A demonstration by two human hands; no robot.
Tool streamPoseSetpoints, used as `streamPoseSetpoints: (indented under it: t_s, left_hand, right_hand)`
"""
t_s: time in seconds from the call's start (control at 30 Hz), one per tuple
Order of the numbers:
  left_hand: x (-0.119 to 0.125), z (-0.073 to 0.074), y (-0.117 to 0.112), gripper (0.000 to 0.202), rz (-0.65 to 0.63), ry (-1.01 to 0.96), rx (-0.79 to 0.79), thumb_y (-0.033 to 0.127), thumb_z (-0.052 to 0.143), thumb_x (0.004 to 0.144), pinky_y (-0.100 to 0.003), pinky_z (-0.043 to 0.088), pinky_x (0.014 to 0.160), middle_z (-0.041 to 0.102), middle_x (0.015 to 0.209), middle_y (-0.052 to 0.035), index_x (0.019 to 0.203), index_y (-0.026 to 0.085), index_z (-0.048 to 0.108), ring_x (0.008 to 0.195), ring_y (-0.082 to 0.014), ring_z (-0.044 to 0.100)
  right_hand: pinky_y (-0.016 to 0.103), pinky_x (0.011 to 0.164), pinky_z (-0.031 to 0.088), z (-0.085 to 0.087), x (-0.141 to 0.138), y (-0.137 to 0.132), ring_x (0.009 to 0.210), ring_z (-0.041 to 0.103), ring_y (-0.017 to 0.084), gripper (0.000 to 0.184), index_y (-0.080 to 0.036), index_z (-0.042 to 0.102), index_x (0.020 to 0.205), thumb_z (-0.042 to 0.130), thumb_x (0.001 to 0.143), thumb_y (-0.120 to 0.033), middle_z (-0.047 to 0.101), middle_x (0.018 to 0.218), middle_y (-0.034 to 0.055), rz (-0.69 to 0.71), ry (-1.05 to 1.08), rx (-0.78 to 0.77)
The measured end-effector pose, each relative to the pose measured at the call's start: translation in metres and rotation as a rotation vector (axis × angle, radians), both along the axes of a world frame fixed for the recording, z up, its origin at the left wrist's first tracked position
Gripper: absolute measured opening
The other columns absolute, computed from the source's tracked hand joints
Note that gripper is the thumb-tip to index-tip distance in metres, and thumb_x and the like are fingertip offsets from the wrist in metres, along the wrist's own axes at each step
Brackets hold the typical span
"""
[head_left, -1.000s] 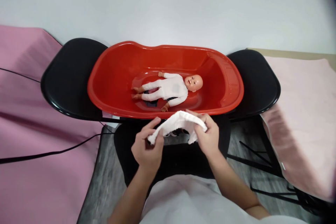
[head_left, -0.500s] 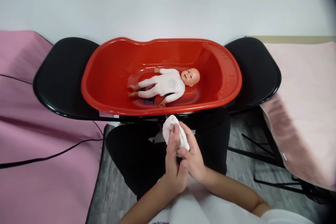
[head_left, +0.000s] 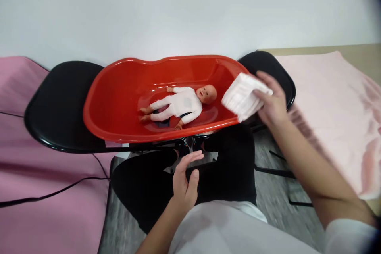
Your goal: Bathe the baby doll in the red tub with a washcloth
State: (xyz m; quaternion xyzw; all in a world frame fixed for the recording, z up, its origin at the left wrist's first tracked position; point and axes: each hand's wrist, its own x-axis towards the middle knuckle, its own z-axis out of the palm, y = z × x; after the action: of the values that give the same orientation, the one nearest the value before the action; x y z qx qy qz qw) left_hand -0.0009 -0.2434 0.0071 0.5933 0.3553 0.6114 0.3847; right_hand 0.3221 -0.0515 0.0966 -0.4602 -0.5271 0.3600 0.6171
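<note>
My right hand grips a folded white cloth by one edge, above the right end of a red baby bathtub. The cloth is somewhat blurred. In the tub a baby doll lies on its back, its bald head to the right and its feet to the left, with a white body and limbs. Over my lap, in front of the tub, my left hand is open with nothing in it, thumb apart from the fingers.
The tub rests across two black chair seats. Pink fabric with a black cable covers the left side. On the right, a pale pink cloth drapes a table. A pale wall stands behind the tub.
The two hands have come apart. My right hand has carried the white cloth up and right to the tub's right end, and the left has let go of it. The view has shifted slightly.
</note>
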Motion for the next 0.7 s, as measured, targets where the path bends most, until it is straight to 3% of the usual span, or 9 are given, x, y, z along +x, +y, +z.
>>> streamPoseSetpoints:
  t_s: [0.07,0.17,0.23,0.33,0.43,0.53,0.6,0.7]
  left_hand:
    - [-0.003,-0.008,0.002,0.042,0.017,0.044,-0.031,0.020,0.054,0.117,-0.047,0.061,0.112,0.074,0.143,-0.0139,0.158,0.027,0.058,0.124,-0.0255,0.078]
    - [-0.004,-0.012,0.006,0.040,0.050,0.117,-0.029,0.020,0.055,0.117,-0.044,0.063,0.109,0.076,0.139,-0.0133,0.157,0.027,0.058,0.120,-0.0237,0.080]
    - [-0.007,-0.010,0.011,0.039,0.088,0.216,0.000,0.019,0.056,0.116,-0.042,0.062,0.110,0.078,0.136,-0.0119,0.153,0.026,0.061,0.122,-0.0229,0.079]
    - [-0.020,-0.002,0.019,0.038,0.156,0.362,0.090,0.013,0.057,0.113,-0.038,0.062,0.111,0.078,0.135,-0.0109,0.148,0.024,0.063,0.128,-0.0217,0.076]
    - [-0.047,0.012,0.038,0.038,0.194,0.481,0.267,0.007,0.059,0.109,-0.038,0.062,0.111,0.078,0.135,-0.0108,0.142,0.022,0.065,0.128,-0.0218,0.075]
    - [-0.081,0.036,0.075,0.029,0.229,0.720,0.364,0.011,0.062,0.109,-0.045,0.058,0.117,0.077,0.137,-0.0100,0.134,0.024,0.070,0.131,-0.0256,0.073]
    - [-0.100,0.054,0.112,0.024,0.231,0.925,0.299,0.024,0.063,0.111,-0.048,0.058,0.117,0.077,0.139,-0.0113,0.134,0.023,0.072,0.132,-0.0296,0.073]
    - [-0.116,0.071,0.181,0.035,0.233,1.281,-0.033,0.035,0.066,0.108,-0.052,0.057,0.118,0.065,0.160,-0.0131,0.140,0.023,0.075,0.147,-0.0369,0.063]
  right_hand:
    - [0.060,0.132,0.045,0.003,0.039,0.051,0.153,0.060,0.035,0.061,-0.034,0.066,0.153,0.082,0.095,-0.047,0.069,0.157,0.0072,-0.059,-0.334,0.175]
    - [0.064,0.136,0.039,-0.020,0.073,0.109,0.155,0.058,0.036,0.063,-0.027,0.061,0.159,0.069,0.103,-0.053,0.066,0.161,0.0120,-0.076,-0.700,0.229]
    - [0.065,0.137,0.036,-0.044,0.080,0.128,0.159,0.053,0.038,0.068,-0.021,0.062,0.160,0.068,0.101,-0.054,0.060,0.167,0.0157,-0.006,-0.877,0.144]
    - [0.065,0.138,0.036,-0.073,0.075,0.129,0.159,0.054,0.039,0.071,-0.015,0.059,0.163,0.064,0.099,-0.045,0.058,0.168,0.0196,0.101,-0.994,0.040]
    - [0.063,0.137,0.037,-0.080,0.067,0.111,0.159,0.054,0.038,0.068,-0.016,0.059,0.163,0.061,0.100,-0.040,0.057,0.169,0.0188,0.061,-1.004,0.061]
    - [0.061,0.137,0.038,-0.072,0.054,0.095,0.158,0.055,0.036,0.063,-0.018,0.061,0.161,0.061,0.102,-0.041,0.059,0.167,0.0183,0.002,-0.896,0.070]
    - [0.058,0.138,0.038,-0.067,0.035,0.094,0.156,0.057,0.032,0.057,-0.022,0.064,0.155,0.063,0.103,-0.042,0.062,0.164,0.0156,0.000,-0.752,0.056]
    - [0.051,0.134,0.043,-0.067,-0.006,0.110,0.149,0.063,0.027,0.043,-0.024,0.071,0.140,0.070,0.100,-0.040,0.070,0.154,0.0121,-0.005,-0.363,-0.048]
